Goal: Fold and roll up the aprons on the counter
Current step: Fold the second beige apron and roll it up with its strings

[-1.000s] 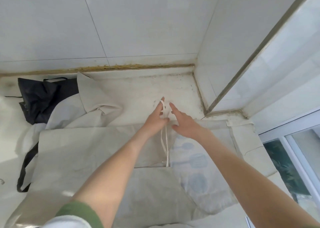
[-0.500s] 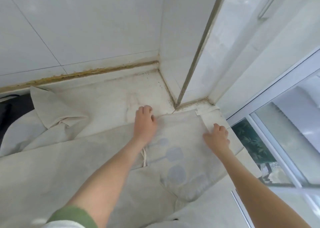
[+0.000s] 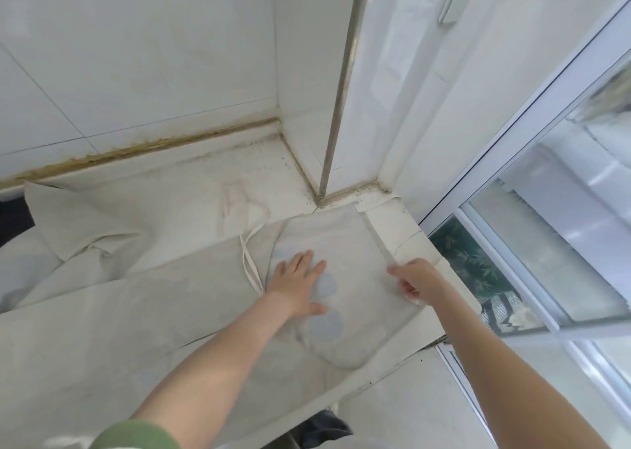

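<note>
My L hand point(image 3: 298, 286) lies flat on the beige apron point(image 3: 345, 240), fingers spread straight, pressing the bib w/ pale blue dots. R hand point(image 3: 418, 279) pinches the apron's right edge, fingers curled on the cloth. Apron's spread on the bench point(image 3: 205, 199), in the corner by the window point(image 3: 532, 244). Its ties point(image 3: 248, 264) lie just left of my L hand.

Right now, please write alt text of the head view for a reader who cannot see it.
A person's left hand presses flat on a beige apron spread over a white counter, while the right hand grips the apron's right edge. White ties lie beside the left hand; a window is at the right.
</note>
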Demonstrator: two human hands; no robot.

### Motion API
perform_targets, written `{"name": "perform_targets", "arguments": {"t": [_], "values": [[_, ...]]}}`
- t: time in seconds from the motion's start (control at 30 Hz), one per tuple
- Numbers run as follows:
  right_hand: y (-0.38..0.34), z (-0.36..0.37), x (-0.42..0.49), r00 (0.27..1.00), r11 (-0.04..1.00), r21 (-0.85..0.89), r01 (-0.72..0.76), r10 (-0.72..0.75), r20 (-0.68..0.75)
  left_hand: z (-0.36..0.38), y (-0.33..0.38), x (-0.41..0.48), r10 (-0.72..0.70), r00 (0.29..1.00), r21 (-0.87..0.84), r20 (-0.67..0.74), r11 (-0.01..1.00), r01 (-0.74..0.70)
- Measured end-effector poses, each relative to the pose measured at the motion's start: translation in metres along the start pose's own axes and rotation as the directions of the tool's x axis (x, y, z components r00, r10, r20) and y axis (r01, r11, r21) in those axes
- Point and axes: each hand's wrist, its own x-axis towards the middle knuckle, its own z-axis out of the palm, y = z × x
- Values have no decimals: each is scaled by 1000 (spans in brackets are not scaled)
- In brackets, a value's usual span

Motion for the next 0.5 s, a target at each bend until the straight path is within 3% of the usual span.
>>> {"name": "perform_targets", "arguments": {"t": [0.1,0.13,0.37,0.5], "values": [[-5,11,-11,997,945,-319,69,-54,54,-1,1,0,-4,1000,-35,-6,999,4],[-5,15,-14,996,932,-351,91,-77,51,-2,0,0,-7,1000,-45,-11,999,6],[-9,21,-29,940,949,-5,314,-310,141,2,-7,-8,-75,977,10,-199,997,78],[-22,27,-47,864,873,257,414,-466,192,6,0,-11,-8,990,-97,-138,995,-5]]}}
